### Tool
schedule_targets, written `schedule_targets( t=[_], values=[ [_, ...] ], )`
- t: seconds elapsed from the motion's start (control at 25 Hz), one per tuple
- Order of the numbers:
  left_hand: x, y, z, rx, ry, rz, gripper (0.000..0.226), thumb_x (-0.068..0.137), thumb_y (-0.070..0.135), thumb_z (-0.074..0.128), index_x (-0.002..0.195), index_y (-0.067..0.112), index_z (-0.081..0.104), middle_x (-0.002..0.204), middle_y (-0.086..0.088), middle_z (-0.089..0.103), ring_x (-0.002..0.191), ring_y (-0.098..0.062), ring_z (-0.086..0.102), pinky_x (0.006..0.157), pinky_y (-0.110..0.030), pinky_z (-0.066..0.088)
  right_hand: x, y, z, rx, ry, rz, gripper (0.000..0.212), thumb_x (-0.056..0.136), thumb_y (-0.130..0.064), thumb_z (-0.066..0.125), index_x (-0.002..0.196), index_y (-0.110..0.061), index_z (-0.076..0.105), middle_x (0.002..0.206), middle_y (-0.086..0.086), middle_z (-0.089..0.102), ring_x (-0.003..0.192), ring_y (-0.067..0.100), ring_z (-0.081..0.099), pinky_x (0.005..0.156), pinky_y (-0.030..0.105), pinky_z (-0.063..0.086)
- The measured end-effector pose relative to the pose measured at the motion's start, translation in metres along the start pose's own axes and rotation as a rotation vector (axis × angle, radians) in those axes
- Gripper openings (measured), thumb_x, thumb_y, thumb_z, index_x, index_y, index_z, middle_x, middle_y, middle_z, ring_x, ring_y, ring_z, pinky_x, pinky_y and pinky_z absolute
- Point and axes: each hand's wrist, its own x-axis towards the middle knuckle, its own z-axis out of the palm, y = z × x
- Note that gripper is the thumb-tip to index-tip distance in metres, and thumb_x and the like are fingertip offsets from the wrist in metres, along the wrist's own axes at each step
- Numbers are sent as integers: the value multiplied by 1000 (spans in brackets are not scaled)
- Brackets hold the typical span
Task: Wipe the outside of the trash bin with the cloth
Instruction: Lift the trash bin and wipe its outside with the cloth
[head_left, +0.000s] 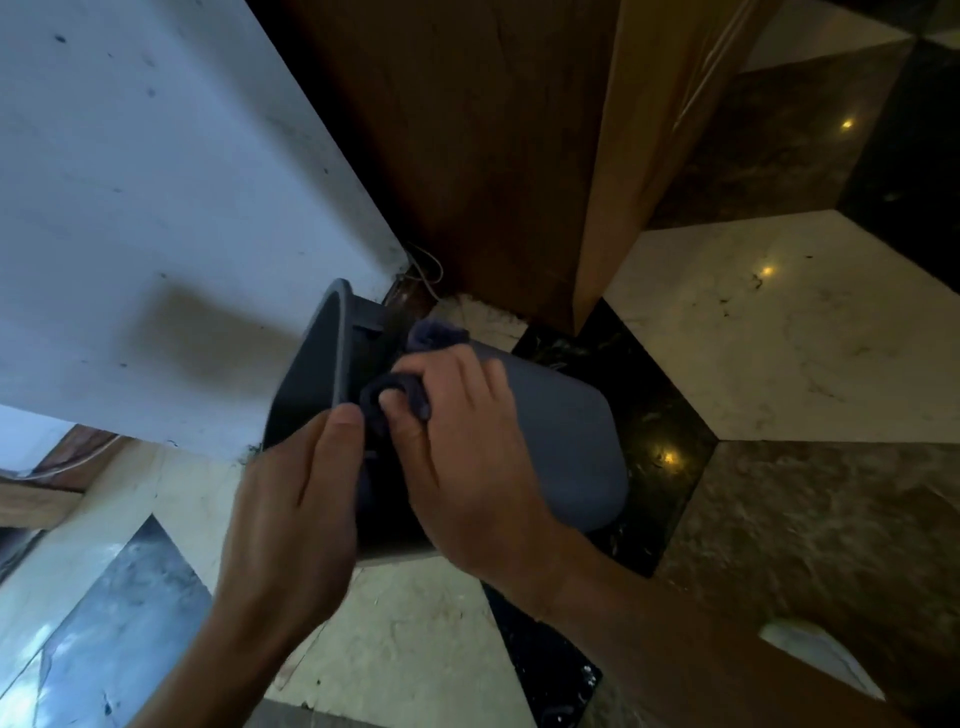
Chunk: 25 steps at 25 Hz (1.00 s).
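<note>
A dark grey trash bin lies tipped on its side on the floor, its open mouth facing left toward the white wall. My left hand grips the bin at its rim, thumb on the outer edge. My right hand presses a dark blue cloth against the bin's outer wall just below the rim. A fold of the cloth sticks out above my fingers. The bin's lower side is hidden under my hands.
A white wall stands at the left, close to the bin's mouth. A brown wooden door and frame rise behind it. The floor is polished marble in cream, black and brown tiles. A thin cable hangs at the corner.
</note>
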Motion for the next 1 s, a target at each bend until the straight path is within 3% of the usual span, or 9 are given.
schedule_targets(
  t=[0.08, 0.16, 0.24, 0.36, 0.44, 0.52, 0.72, 0.84, 1.0],
  values=[
    [3, -9, -8, -19, 17, -69, 47, 90, 51, 32, 76, 16, 60, 76, -2, 65, 61, -10, 60, 48, -30, 42, -5, 26, 4, -84, 6, 31, 32, 99, -42, 34, 103, -18, 55, 102, 2, 55, 90, 21, 46, 80, 39, 40],
    [7, -14, -14, -10, 16, -86, 52, 92, 46, 32, 64, 11, 58, 70, -5, 64, 57, 1, 58, 48, -26, 41, -2, 66, 2, -194, -5, 141, 34, 97, -45, 33, 107, -21, 55, 107, 0, 56, 94, 18, 47, 83, 33, 39],
    [9, -15, -16, -24, -31, -62, 49, 94, 43, 33, 65, 13, 60, 77, 3, 66, 62, 2, 60, 49, -19, 45, -5, 116, -3, -227, -49, 290, 32, 99, -42, 35, 113, -18, 53, 110, -1, 54, 99, 18, 49, 86, 30, 37],
    [8, -4, -5, 28, -164, -8, 53, 90, 54, 32, 68, 15, 60, 74, 3, 68, 62, -13, 63, 48, -23, 50, -30, 174, 3, -64, -64, 617, 18, 103, -27, 43, 109, -13, 52, 107, 4, 54, 105, 31, 57, 78, 29, 36],
    [8, 3, 5, 75, -176, 72, 49, 91, 51, 32, 59, 20, 52, 65, 16, 64, 55, -8, 60, 43, -15, 43, -37, 185, 13, 110, -4, 821, 17, 103, -28, 43, 109, -14, 51, 111, 9, 58, 107, 32, 59, 74, 25, 36],
    [9, 8, 10, 87, -187, 114, 48, 92, 49, 33, 55, 21, 45, 59, 16, 61, 49, -8, 56, 42, -15, 39, -28, 178, 14, 187, 80, 886, 24, 103, -28, 43, 116, -11, 53, 117, 12, 60, 110, 31, 59, 79, 27, 39],
    [13, 9, 10, 152, -177, 169, 47, 90, 48, 33, 54, 19, 43, 64, 8, 61, 49, -15, 54, 40, -20, 36, 23, 79, 3, 266, 70, 492, 17, 101, -34, 45, 106, -21, 54, 106, 2, 61, 98, 18, 60, 86, 38, 50],
    [11, 12, 9, 113, -182, 165, 44, 88, 44, 33, 55, 18, 46, 62, 4, 62, 46, -17, 54, 36, -18, 31, 28, 11, -1, 299, 42, 217, 20, 99, -40, 43, 105, -23, 51, 102, -2, 57, 94, 15, 58, 79, 31, 51],
    [7, 12, 6, 74, -133, 116, 46, 87, 44, 33, 57, 15, 51, 65, 3, 64, 52, -15, 57, 36, -17, 33, 14, -3, -2, 257, 122, 83, 25, 98, -31, 46, 104, -9, 57, 99, 4, 57, 92, 19, 55, 80, 26, 44]
  ],
)
